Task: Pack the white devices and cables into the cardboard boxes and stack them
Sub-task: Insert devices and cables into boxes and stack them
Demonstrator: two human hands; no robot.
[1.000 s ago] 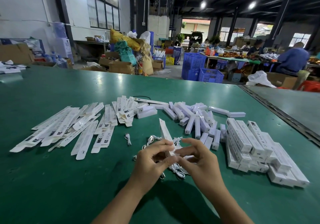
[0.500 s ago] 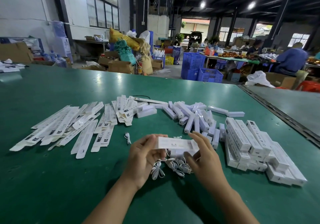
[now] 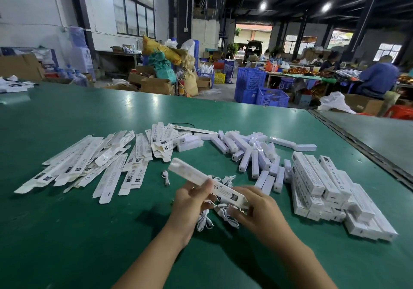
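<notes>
A long white cardboard box (image 3: 201, 181) is held tilted above the green table (image 3: 67, 232), its far end pointing up and left. My left hand (image 3: 190, 201) grips its middle and my right hand (image 3: 257, 210) pinches its near end. Under my hands lies a tangle of white cables (image 3: 214, 217). One loose cable (image 3: 165, 176) lies to the left. Flat unfolded boxes (image 3: 89, 168) spread at the left. White devices (image 3: 248, 152) are heaped in the middle. Packed boxes (image 3: 324, 186) are stacked at the right.
A metal seam (image 3: 362, 152) runs along the table's right side. Beyond the far table edge stand blue crates (image 3: 259, 87), brown cartons (image 3: 156, 85) and sacks. People sit at a far table at the back right.
The box was held level between both hands half a second ago; now it is turned, its far end swung up and left. My right hand has shifted to the near end.
</notes>
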